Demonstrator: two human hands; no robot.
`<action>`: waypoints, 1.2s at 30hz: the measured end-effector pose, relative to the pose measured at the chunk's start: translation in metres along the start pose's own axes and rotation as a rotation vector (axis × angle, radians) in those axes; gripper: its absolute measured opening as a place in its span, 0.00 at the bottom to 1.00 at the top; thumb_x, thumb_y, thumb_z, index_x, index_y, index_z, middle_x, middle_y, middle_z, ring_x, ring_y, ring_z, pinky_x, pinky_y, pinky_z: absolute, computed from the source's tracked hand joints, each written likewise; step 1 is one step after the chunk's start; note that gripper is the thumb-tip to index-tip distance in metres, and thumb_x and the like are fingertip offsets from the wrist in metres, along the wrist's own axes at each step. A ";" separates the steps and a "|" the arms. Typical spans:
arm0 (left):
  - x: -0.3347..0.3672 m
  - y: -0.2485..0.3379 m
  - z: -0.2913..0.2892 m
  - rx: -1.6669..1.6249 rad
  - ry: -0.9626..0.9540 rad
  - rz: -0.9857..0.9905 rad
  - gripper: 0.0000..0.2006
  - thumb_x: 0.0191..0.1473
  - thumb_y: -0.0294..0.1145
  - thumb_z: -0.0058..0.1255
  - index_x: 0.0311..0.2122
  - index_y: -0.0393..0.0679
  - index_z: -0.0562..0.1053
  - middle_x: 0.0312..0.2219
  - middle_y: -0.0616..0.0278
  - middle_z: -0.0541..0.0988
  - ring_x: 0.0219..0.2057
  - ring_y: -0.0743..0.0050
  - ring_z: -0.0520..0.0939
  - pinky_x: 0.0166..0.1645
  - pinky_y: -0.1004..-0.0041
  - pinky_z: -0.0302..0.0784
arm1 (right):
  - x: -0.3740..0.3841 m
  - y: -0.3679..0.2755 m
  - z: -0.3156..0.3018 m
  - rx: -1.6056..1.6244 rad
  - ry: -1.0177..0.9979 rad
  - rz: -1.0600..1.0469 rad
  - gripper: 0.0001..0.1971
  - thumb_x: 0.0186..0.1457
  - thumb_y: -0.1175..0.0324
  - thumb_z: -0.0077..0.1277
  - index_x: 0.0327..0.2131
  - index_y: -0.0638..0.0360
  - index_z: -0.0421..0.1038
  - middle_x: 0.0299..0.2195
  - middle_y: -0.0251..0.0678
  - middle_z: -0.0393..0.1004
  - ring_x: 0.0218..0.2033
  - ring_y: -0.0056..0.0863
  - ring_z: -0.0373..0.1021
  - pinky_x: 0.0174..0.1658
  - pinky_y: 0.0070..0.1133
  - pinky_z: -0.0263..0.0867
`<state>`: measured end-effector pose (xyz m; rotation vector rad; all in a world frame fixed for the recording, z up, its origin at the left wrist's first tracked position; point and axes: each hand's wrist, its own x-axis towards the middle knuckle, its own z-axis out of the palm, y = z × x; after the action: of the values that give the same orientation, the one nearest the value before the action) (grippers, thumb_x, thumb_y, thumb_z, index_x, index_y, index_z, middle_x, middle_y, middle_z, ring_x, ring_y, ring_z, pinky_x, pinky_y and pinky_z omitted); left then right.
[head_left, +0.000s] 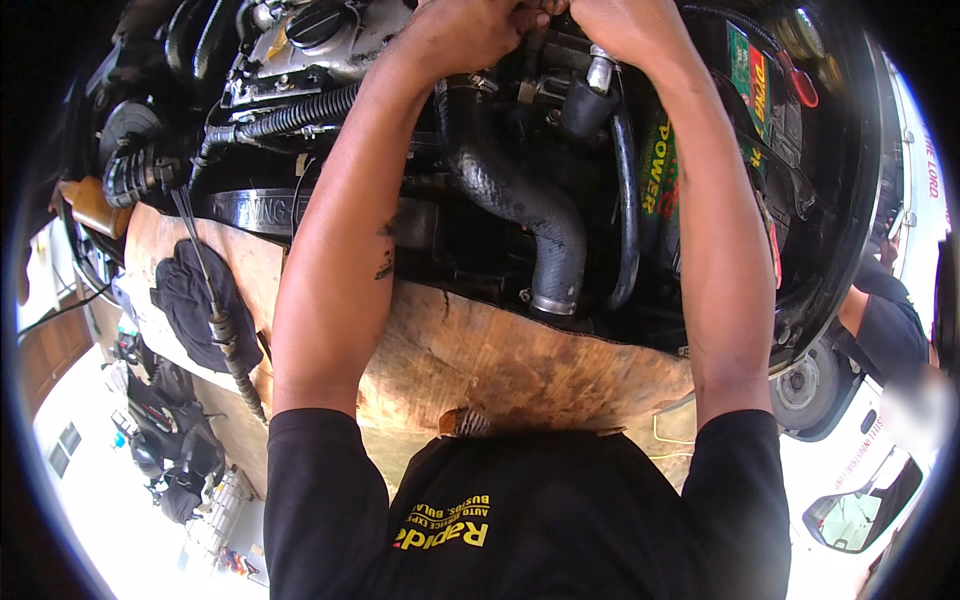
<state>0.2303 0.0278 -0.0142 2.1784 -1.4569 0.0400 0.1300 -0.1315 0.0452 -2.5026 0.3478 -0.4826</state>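
Note:
Both my arms stretch over an open engine bay, and my hands meet at the top edge of the head view. My left hand (465, 35) has its fingers curled in, closed around something too small or hidden to name. Close beside it, my right hand (625, 30) is cut off by the picture's edge, so its fingers are hidden. Just below the hands runs a thick black radiator hose (500, 185) with a metal clamp at its lower end. A silver metal fitting (600, 72) sits below my right hand, near a thinner black hose (627, 200).
A brown board (520, 360) covers the front edge. On its left lie a black cloth (200, 300) and a long thin-shafted tool (222, 325). A car battery (660, 180) with a green label stands under my right forearm. Another person's sleeve (890, 315) shows at right, near a white vehicle (850, 480).

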 end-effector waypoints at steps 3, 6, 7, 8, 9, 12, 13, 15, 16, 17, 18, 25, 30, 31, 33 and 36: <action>0.001 0.007 -0.015 -0.051 -0.081 -0.001 0.12 0.61 0.36 0.59 0.48 0.51 0.84 0.54 0.55 0.76 0.59 0.48 0.70 0.64 0.40 0.57 | 0.003 0.001 -0.007 -0.110 -0.132 -0.011 0.12 0.56 0.72 0.65 0.34 0.68 0.72 0.32 0.56 0.79 0.40 0.56 0.79 0.42 0.42 0.72; -0.002 0.005 0.002 0.003 0.057 -0.011 0.11 0.61 0.36 0.59 0.47 0.52 0.84 0.54 0.56 0.76 0.60 0.47 0.69 0.65 0.40 0.56 | 0.000 0.006 0.000 -0.059 0.030 -0.069 0.11 0.56 0.72 0.65 0.36 0.69 0.73 0.30 0.55 0.80 0.39 0.55 0.79 0.41 0.41 0.73; -0.001 0.003 0.008 0.041 0.138 -0.021 0.11 0.61 0.36 0.59 0.47 0.52 0.85 0.54 0.56 0.76 0.60 0.47 0.69 0.65 0.40 0.56 | 0.000 0.002 0.001 -0.044 0.082 -0.100 0.11 0.56 0.72 0.65 0.36 0.69 0.74 0.30 0.54 0.80 0.38 0.55 0.80 0.41 0.41 0.73; 0.000 -0.004 0.010 0.014 0.106 0.020 0.11 0.62 0.37 0.58 0.48 0.52 0.85 0.55 0.56 0.76 0.60 0.47 0.69 0.65 0.39 0.56 | 0.000 -0.001 -0.001 0.037 0.020 -0.032 0.11 0.56 0.72 0.65 0.36 0.69 0.74 0.30 0.55 0.80 0.38 0.55 0.79 0.41 0.41 0.73; 0.001 -0.011 0.010 -0.012 0.075 0.061 0.11 0.62 0.37 0.58 0.48 0.52 0.85 0.55 0.57 0.76 0.60 0.47 0.68 0.65 0.39 0.56 | 0.000 -0.004 -0.006 0.118 -0.042 0.035 0.11 0.56 0.72 0.65 0.36 0.69 0.74 0.30 0.55 0.80 0.39 0.56 0.79 0.41 0.41 0.73; 0.000 -0.005 0.001 0.030 -0.004 0.037 0.11 0.63 0.38 0.58 0.48 0.53 0.85 0.56 0.57 0.75 0.61 0.47 0.68 0.64 0.40 0.57 | 0.002 -0.008 -0.014 0.096 -0.135 0.114 0.11 0.56 0.72 0.66 0.35 0.69 0.74 0.31 0.54 0.80 0.38 0.54 0.80 0.41 0.40 0.73; -0.002 -0.001 -0.001 0.065 -0.029 0.004 0.11 0.63 0.39 0.58 0.48 0.54 0.85 0.56 0.57 0.75 0.61 0.47 0.68 0.64 0.40 0.57 | 0.001 -0.008 -0.014 0.046 -0.150 0.120 0.11 0.56 0.71 0.66 0.35 0.69 0.74 0.31 0.54 0.80 0.38 0.52 0.80 0.41 0.39 0.72; -0.003 0.004 -0.004 0.077 0.016 -0.029 0.11 0.63 0.39 0.59 0.48 0.55 0.85 0.57 0.58 0.75 0.61 0.48 0.67 0.64 0.40 0.57 | 0.001 0.001 -0.002 -0.053 0.013 -0.040 0.12 0.56 0.71 0.66 0.35 0.69 0.74 0.30 0.53 0.80 0.36 0.51 0.80 0.40 0.39 0.72; 0.000 0.007 -0.004 0.070 0.035 -0.038 0.12 0.63 0.39 0.59 0.49 0.56 0.85 0.58 0.59 0.75 0.62 0.48 0.67 0.64 0.40 0.56 | 0.002 0.007 0.000 -0.112 0.094 -0.109 0.12 0.56 0.71 0.67 0.34 0.69 0.74 0.30 0.53 0.80 0.36 0.50 0.80 0.40 0.39 0.72; 0.003 0.009 -0.004 0.048 0.033 -0.041 0.11 0.62 0.40 0.59 0.48 0.56 0.85 0.58 0.59 0.75 0.62 0.49 0.67 0.64 0.40 0.56 | 0.004 0.012 -0.001 -0.126 0.097 -0.117 0.12 0.56 0.71 0.67 0.34 0.69 0.74 0.30 0.54 0.80 0.36 0.51 0.80 0.40 0.39 0.72; 0.005 0.012 -0.005 0.025 0.032 -0.043 0.11 0.62 0.40 0.59 0.48 0.56 0.85 0.58 0.60 0.75 0.62 0.49 0.67 0.64 0.40 0.56 | 0.005 0.018 -0.003 -0.140 0.100 -0.126 0.12 0.56 0.70 0.67 0.34 0.70 0.74 0.30 0.54 0.80 0.36 0.52 0.80 0.40 0.40 0.72; 0.000 0.009 -0.005 0.025 0.005 0.017 0.11 0.60 0.39 0.61 0.46 0.55 0.85 0.57 0.60 0.75 0.60 0.50 0.68 0.63 0.42 0.57 | 0.001 0.000 -0.010 -0.072 -0.061 -0.021 0.13 0.56 0.71 0.66 0.34 0.71 0.73 0.31 0.57 0.79 0.38 0.56 0.79 0.42 0.41 0.72; 0.000 0.003 -0.005 -0.052 0.025 -0.021 0.11 0.59 0.37 0.61 0.45 0.53 0.85 0.55 0.59 0.75 0.61 0.49 0.68 0.64 0.42 0.57 | 0.001 0.003 -0.005 0.056 0.003 -0.029 0.12 0.55 0.72 0.66 0.33 0.71 0.73 0.30 0.56 0.79 0.38 0.56 0.79 0.43 0.42 0.71; -0.003 -0.001 -0.005 -0.073 0.017 -0.007 0.10 0.59 0.37 0.61 0.45 0.53 0.85 0.55 0.59 0.75 0.61 0.49 0.68 0.64 0.43 0.58 | 0.001 -0.001 -0.006 0.132 -0.054 0.009 0.12 0.55 0.72 0.65 0.33 0.71 0.73 0.30 0.57 0.79 0.39 0.57 0.78 0.43 0.42 0.71; -0.005 -0.002 0.000 0.126 0.049 0.101 0.10 0.58 0.36 0.62 0.44 0.52 0.86 0.54 0.59 0.76 0.59 0.49 0.70 0.62 0.46 0.60 | 0.003 0.005 -0.008 -0.127 -0.132 -0.107 0.12 0.56 0.72 0.65 0.33 0.70 0.72 0.31 0.57 0.79 0.40 0.57 0.78 0.43 0.43 0.71; -0.007 -0.005 0.002 0.103 0.124 0.103 0.10 0.58 0.36 0.63 0.44 0.52 0.86 0.53 0.61 0.77 0.58 0.51 0.70 0.62 0.47 0.60 | 0.002 -0.003 -0.002 -0.142 -0.093 -0.079 0.11 0.56 0.73 0.64 0.33 0.70 0.72 0.31 0.57 0.78 0.40 0.58 0.78 0.44 0.42 0.71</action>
<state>0.2311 0.0341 -0.0201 2.1376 -1.5250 0.2872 0.1317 -0.1313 0.0488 -2.6748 0.2552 -0.3828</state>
